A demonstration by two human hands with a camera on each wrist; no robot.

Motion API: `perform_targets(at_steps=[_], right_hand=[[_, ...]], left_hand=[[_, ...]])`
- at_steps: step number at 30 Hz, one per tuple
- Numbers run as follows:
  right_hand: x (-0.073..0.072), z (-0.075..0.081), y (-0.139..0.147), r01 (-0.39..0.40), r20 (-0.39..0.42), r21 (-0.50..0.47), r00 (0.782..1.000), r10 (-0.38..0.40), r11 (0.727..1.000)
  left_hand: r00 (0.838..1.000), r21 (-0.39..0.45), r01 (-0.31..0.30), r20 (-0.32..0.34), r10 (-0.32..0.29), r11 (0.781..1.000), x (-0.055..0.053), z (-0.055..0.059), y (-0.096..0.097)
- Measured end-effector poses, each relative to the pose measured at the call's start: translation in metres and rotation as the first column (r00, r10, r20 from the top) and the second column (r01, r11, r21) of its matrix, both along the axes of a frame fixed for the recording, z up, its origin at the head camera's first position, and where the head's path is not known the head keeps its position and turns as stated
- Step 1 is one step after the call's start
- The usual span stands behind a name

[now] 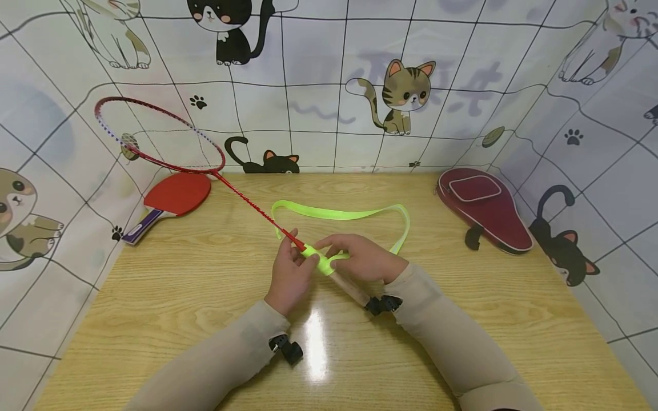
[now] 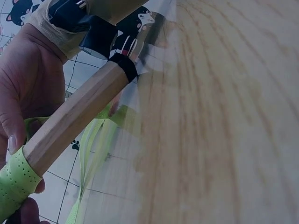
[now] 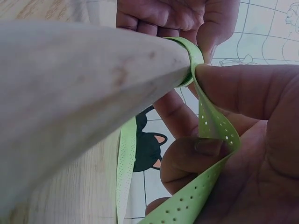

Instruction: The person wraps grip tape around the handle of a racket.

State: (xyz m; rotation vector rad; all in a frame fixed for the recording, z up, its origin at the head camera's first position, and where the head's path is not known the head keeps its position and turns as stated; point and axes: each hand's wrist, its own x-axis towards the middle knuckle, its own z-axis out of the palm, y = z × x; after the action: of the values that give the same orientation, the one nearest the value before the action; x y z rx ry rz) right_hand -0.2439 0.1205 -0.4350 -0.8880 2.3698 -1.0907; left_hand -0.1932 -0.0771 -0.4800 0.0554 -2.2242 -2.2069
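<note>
A red badminton racket slants across the middle in the head view, its head raised at the far left. My left hand holds it at the top of the handle, thumb on the wrapped part. Neon-green perforated grip tape covers the upper handle, and its loose length loops behind my hands on the table. Below the wrap, the wooden handle is bare, with a black band near its end. My right hand pinches the tape beside the handle; in the right wrist view the tape runs taut over the curled fingers.
A red table tennis paddle lies at the left rear of the wooden table. At the right rear rests a dark red paddle case. Cat-print cloth encloses the back and sides. Black wrist cameras sit on both sleeves.
</note>
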Motion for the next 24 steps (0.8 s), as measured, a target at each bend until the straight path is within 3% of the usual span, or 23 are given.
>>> perform_targets(at_steps=[14,24], right_hand=[[-0.0003,-0.0016,0.0,-0.008,0.034,-0.019,0.999,0.009,1.0],[-0.0007,-0.0016,0.0005,0.001,-0.004,0.001,1.0,-0.001,1.0]], left_hand=[[1.0,0.015,-0.02,0.008,0.02,1.0,-0.0009,-0.0004,0.0007],[1.0,0.011,0.029,-0.007,-0.029,1.0,-0.0004,0.0003,0.0006]])
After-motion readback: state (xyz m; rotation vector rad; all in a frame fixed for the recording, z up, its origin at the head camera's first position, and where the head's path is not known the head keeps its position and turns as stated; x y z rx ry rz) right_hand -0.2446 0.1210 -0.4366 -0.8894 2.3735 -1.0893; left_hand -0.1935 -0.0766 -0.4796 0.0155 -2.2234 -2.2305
